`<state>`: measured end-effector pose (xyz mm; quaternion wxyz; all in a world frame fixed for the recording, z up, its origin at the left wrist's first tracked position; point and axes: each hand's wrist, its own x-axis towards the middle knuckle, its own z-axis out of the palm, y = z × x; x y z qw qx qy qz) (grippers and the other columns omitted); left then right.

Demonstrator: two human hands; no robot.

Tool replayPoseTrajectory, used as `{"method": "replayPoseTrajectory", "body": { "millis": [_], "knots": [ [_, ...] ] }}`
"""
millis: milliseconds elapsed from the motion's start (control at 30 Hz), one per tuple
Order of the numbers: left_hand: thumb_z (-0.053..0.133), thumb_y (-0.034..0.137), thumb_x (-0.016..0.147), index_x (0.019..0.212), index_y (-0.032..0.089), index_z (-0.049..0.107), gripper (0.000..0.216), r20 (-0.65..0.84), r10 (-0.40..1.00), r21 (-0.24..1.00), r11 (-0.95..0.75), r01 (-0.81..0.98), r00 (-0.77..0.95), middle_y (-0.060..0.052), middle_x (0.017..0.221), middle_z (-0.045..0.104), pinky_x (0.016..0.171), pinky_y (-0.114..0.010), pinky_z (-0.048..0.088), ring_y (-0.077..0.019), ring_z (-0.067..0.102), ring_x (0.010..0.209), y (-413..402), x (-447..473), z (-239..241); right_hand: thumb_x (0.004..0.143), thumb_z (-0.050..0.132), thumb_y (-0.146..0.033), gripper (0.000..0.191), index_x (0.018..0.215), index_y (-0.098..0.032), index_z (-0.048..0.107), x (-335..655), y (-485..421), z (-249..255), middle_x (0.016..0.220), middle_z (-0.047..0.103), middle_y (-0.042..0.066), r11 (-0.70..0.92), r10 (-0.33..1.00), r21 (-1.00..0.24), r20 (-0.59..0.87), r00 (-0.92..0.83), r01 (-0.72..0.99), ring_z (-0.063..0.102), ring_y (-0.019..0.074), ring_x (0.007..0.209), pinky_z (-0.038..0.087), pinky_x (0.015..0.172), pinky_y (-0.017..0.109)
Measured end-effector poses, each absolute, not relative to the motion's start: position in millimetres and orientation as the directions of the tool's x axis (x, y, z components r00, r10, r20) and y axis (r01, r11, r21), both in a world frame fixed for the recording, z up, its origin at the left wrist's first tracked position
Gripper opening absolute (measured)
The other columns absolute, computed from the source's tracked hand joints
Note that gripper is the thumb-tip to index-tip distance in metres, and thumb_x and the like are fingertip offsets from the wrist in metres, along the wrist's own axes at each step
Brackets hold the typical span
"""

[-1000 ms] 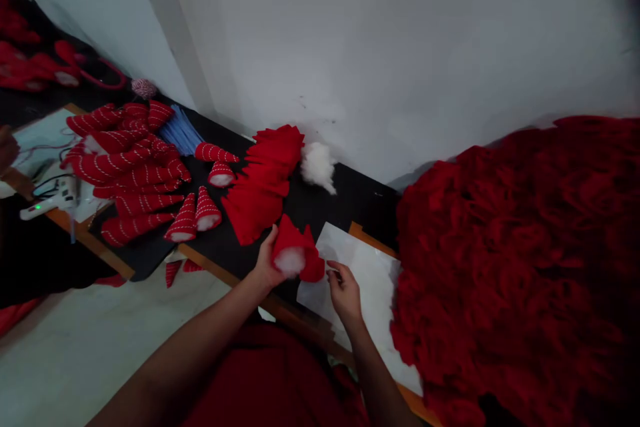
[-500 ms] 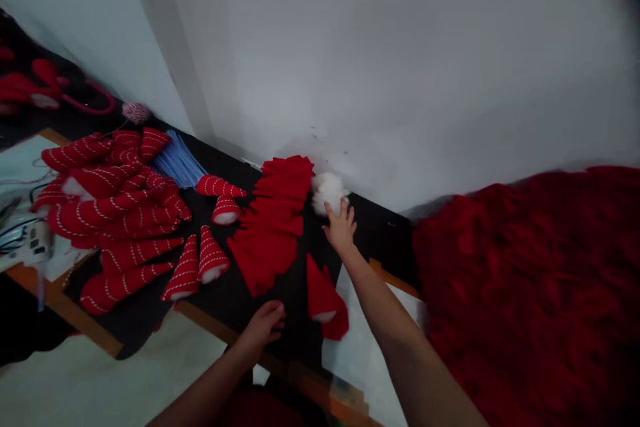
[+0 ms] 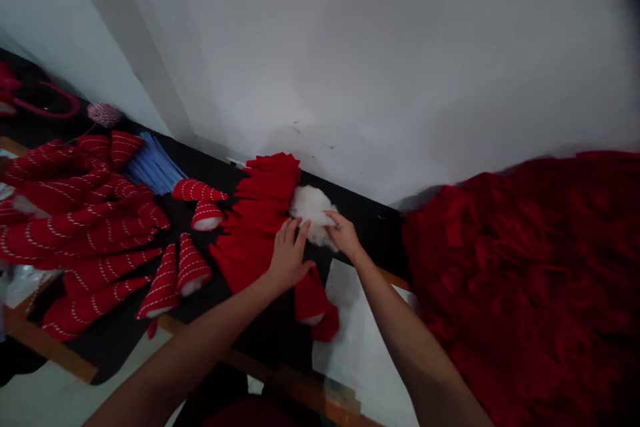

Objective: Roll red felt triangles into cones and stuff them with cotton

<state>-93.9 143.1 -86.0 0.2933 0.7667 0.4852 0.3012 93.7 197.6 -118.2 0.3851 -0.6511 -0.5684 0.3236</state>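
Observation:
A clump of white stuffing (image 3: pixel 311 205) lies on the black table beside a row of overlapping red cloth pieces (image 3: pixel 260 203). My right hand (image 3: pixel 344 235) pinches the clump's right edge between thumb and fingers. With fingers spread, my left hand (image 3: pixel 291 255) reaches to the near left edge of the stuffing, over the rim of the red pieces. Whether its fingertips press on the fluff is hard to make out. Just below that hand lies a red cloth cone (image 3: pixel 311 297) with white showing at its opening.
Striped red stuffed pieces (image 3: pixel 95 213) are heaped at the left, with several small striped cones (image 3: pixel 193 267) nearby. Blue strips (image 3: pixel 155 167) and a pink-white yarn ball (image 3: pixel 103 114) sit behind. A large dark-red cloth pile (image 3: pixel 520 280) fills the right. The wall (image 3: pixel 375 80) borders the table's back.
My left hand has moved up and right from the table's front to the stuffing. My right hand has closed on the clump, drawing it slightly nearer and spreading it. The view has shifted right.

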Motion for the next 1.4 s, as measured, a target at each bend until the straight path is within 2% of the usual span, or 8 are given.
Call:
{"method": "replayPoseTrajectory", "body": {
  "millis": [100, 267, 467, 567, 800, 1133, 1267, 1400],
  "knots": [
    [0.066, 0.031, 0.059, 0.126, 0.020, 0.041, 0.072, 0.265, 0.902, 0.547, -0.432, 0.718, 0.340, -0.013, 0.137, 0.029, 0.101, -0.052, 0.013, -0.0342, 0.020, 0.126, 176.8, -47.6, -100.9, 0.058, 0.053, -0.012, 0.035, 0.090, -0.019, 0.065, 97.0, 174.6, -107.9, 0.094, 0.066, 0.002, -0.081, 0.986, -0.918, -0.016, 0.168, 0.387, 0.059, 0.0181, 0.089, 0.043, 0.085, 0.033],
    [0.051, 0.023, 0.073, 0.088, 0.019, 0.062, 0.020, 0.261, 0.906, 0.399, -0.416, 0.817, 0.334, -0.009, 0.127, 0.044, 0.101, -0.048, 0.014, -0.0297, 0.029, 0.121, 194.4, -16.1, -120.7, 0.061, 0.059, -0.022, 0.030, 0.090, -0.018, 0.062, 101.2, 147.5, -100.1, 0.071, 0.065, -0.002, -0.150, 0.963, -0.977, -0.109, 0.248, 0.151, 0.056, 0.0116, 0.057, 0.046, 0.055, 0.023],
    [0.058, 0.028, 0.069, 0.111, 0.019, 0.054, 0.042, 0.259, 0.929, 0.369, -0.348, 0.862, 0.264, -0.012, 0.135, 0.032, 0.101, -0.049, 0.015, -0.0339, 0.023, 0.124, 224.5, 5.0, -102.9, 0.051, 0.071, -0.018, 0.045, 0.094, -0.025, 0.059, 145.5, 114.3, -52.8, 0.075, 0.067, -0.004, -0.048, 0.889, -0.850, -0.276, 0.366, -0.524, 0.059, 0.0107, 0.061, 0.049, 0.058, 0.022],
    [0.073, 0.031, 0.053, 0.129, 0.017, 0.036, 0.086, 0.248, 0.927, 0.451, -0.367, 0.814, 0.281, -0.017, 0.140, 0.020, 0.100, -0.054, 0.014, -0.0395, 0.014, 0.127, 214.4, 12.8, -89.7, 0.053, 0.072, -0.020, 0.048, 0.098, -0.026, 0.058, 174.9, 95.5, -32.6, 0.083, 0.068, -0.002, -0.040, 0.881, -0.832, -0.290, 0.373, -0.554, 0.062, 0.0130, 0.068, 0.051, 0.064, 0.025],
    [0.048, 0.031, 0.079, 0.114, 0.018, 0.043, 0.038, 0.072, 0.951, 0.989, -0.107, 0.104, 0.300, -0.011, 0.111, 0.048, 0.080, -0.031, 0.043, -0.0182, 0.048, 0.100, 100.4, 39.2, -60.2, 0.056, 0.071, -0.023, 0.047, 0.100, -0.028, 0.055, 167.7, 70.5, -43.5, 0.088, 0.067, -0.004, -0.094, 0.885, -0.810, -0.334, 0.324, -0.579, 0.063, 0.0128, 0.077, 0.051, 0.070, 0.025],
    [0.048, 0.011, 0.070, 0.075, 0.016, 0.051, 0.008, 0.027, 0.953, 0.967, -0.102, 0.236, 0.303, 0.000, 0.072, 0.051, 0.061, -0.023, 0.037, -0.0114, 0.046, 0.067, 31.7, 29.6, -67.4, 0.060, 0.062, -0.027, 0.027, 0.083, -0.023, 0.048, 131.1, 59.7, -69.5, 0.058, 0.057, -0.010, -0.090, 0.769, -0.737, -0.479, 0.423, -0.670, 0.050, 0.0058, 0.041, 0.045, 0.045, 0.020],
    [0.049, 0.017, 0.074, 0.089, 0.016, 0.050, 0.015, 0.041, 0.964, 0.962, -0.109, 0.249, 0.264, -0.004, 0.087, 0.052, 0.072, -0.028, 0.040, -0.0147, 0.049, 0.082, 12.5, 25.1, -67.4, 0.066, 0.056, -0.034, 0.028, 0.091, -0.025, 0.045, 127.6, 53.4, -74.6, 0.048, 0.046, -0.013, -0.130, 0.775, -0.776, -0.468, 0.425, -0.618, 0.032, 0.0028, 0.031, 0.027, 0.033, 0.015],
    [0.058, 0.023, 0.072, 0.105, 0.017, 0.046, 0.036, 0.143, 0.971, 0.944, -0.191, 0.267, 0.189, -0.009, 0.107, 0.045, 0.088, -0.035, 0.037, -0.0192, 0.044, 0.102, 3.6, 27.3, -64.7, 0.068, 0.054, -0.039, 0.041, 0.105, -0.025, 0.043, 122.5, 45.5, -77.1, 0.060, 0.056, -0.008, -0.150, 0.786, -0.802, -0.451, 0.422, -0.579, 0.044, 0.0059, 0.039, 0.036, 0.039, 0.018]
  ]
}}
